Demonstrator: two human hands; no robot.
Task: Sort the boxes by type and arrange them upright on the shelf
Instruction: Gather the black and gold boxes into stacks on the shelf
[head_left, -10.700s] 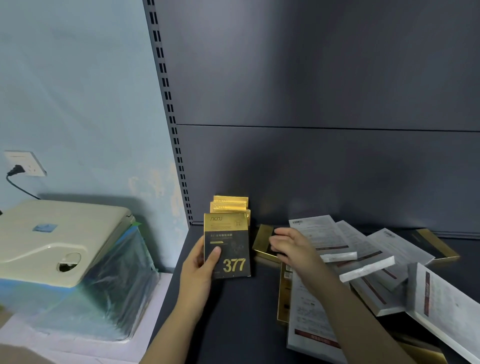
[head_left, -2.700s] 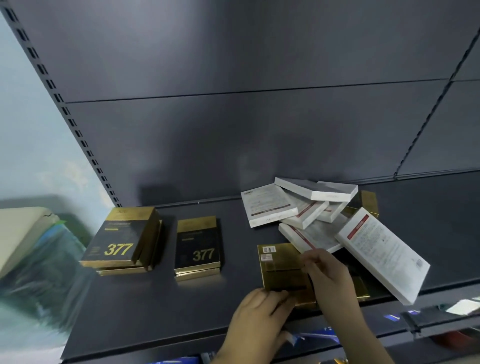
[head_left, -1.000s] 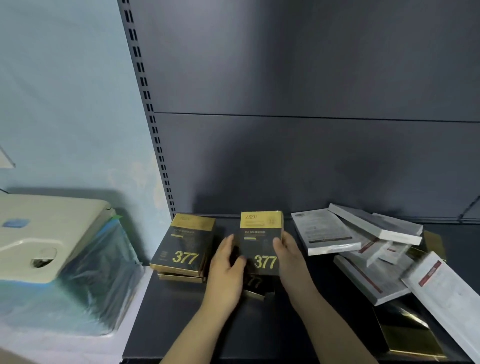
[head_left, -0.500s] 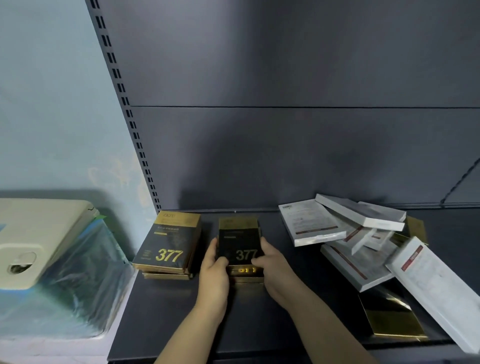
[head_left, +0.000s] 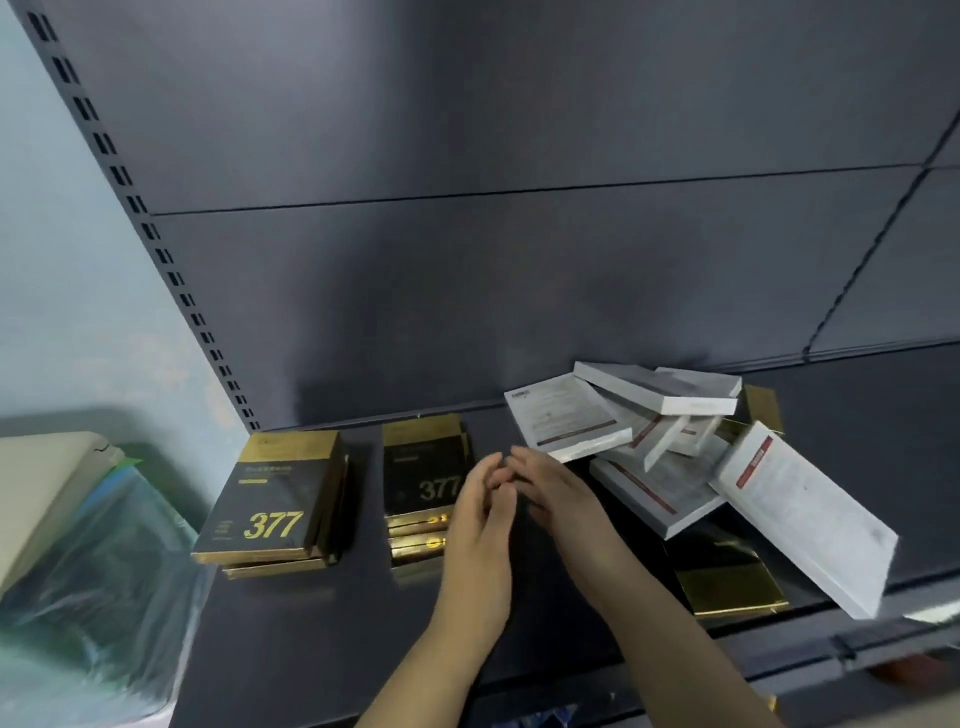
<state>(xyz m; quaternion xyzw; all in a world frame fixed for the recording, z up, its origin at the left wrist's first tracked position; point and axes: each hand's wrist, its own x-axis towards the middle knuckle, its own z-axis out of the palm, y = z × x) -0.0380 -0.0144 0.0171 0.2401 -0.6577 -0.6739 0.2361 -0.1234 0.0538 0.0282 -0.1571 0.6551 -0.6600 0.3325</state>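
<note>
Two flat stacks of black-and-gold "377" boxes lie on the dark shelf (head_left: 322, 639): the left stack (head_left: 270, 499) near the shelf's left end, the second stack (head_left: 421, 478) just right of it. A jumble of white boxes (head_left: 660, 441) lies at the right, one long white box (head_left: 800, 514) tilted over the front edge. A gold box (head_left: 727, 577) lies flat in front of the pile. My left hand (head_left: 480, 525) and my right hand (head_left: 550, 493) hover side by side right of the second stack, fingers loose and empty.
A cream-coloured appliance (head_left: 47, 493) wrapped in clear plastic stands left of the shelf. A perforated upright (head_left: 135, 208) runs up the shelf's left side. The dark back panel (head_left: 519, 286) rises behind the boxes. A lower shelf edge (head_left: 857, 644) shows at bottom right.
Both hands let go of the "377" box, which now lies on the second stack, and drew away to its right. The view swung rightward.
</note>
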